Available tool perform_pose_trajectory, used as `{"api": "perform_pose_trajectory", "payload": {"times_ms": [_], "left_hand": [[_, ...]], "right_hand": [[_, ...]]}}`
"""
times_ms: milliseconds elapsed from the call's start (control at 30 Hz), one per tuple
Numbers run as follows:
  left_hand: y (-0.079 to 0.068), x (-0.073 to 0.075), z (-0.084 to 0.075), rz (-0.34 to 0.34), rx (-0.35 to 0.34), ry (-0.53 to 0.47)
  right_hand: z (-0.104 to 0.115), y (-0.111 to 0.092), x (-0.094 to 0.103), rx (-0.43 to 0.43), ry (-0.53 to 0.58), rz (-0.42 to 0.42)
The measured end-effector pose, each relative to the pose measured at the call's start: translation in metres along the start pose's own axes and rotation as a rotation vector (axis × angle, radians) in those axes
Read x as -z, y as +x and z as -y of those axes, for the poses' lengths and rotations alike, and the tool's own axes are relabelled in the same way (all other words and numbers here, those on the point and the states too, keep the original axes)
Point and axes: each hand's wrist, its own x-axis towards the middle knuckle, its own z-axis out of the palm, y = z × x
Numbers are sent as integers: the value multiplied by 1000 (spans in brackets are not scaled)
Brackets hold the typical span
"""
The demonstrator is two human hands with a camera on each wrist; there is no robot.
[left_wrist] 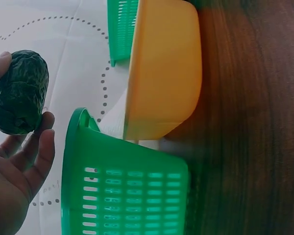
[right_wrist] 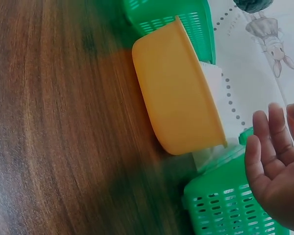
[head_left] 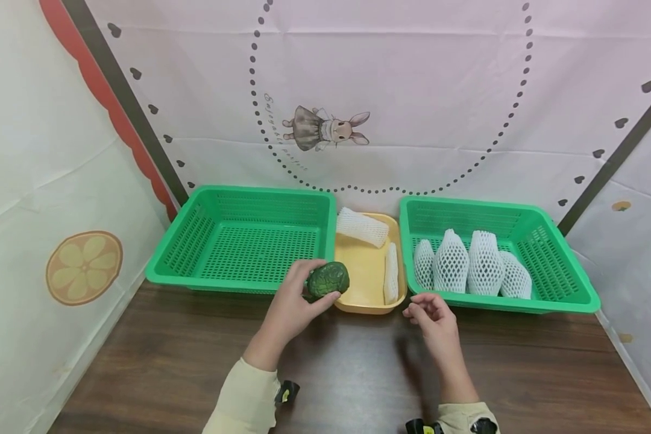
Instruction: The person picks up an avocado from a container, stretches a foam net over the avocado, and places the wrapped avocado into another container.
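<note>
My left hand [head_left: 292,304] holds a dark green, wrinkled, rounded vegetable [head_left: 328,279] between thumb and fingers, above the near edges of the left green basket [head_left: 181,278] and the yellow tray [head_left: 364,265]. In the left wrist view the vegetable [left_wrist: 22,93] looks oblong, with creased skin; its exact kind is unclear. Loosely bent, the fingers of my right hand [head_left: 436,322] hold nothing visible, just in front of the gap between the yellow tray and the right green basket [head_left: 561,304].
Inside the yellow tray lie a white foam net sleeve [head_left: 362,227] and another narrow white one [head_left: 392,274]. Several items in white foam nets [head_left: 451,263] stand along the right basket's near side. Everything rests on a dark wooden table [head_left: 157,349] before a printed cloth backdrop.
</note>
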Motion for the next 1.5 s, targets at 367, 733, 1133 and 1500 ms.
{"api": "perform_pose_trajectory", "payload": {"times_ms": [367, 733, 1133, 1500], "left_hand": [[-5, -3, 0, 21, -11, 18], [-13, -11, -2, 51, -22, 1], [-22, -21, 4, 79, -15, 28], [-26, -29, 9, 123, -9, 27]], "right_hand": [[-4, 2, 0, -34, -82, 4], [-10, 6, -4, -49, -201, 15], [-16, 12, -10, -28, -351, 5], [-20, 14, -14, -13, -450, -7]]}}
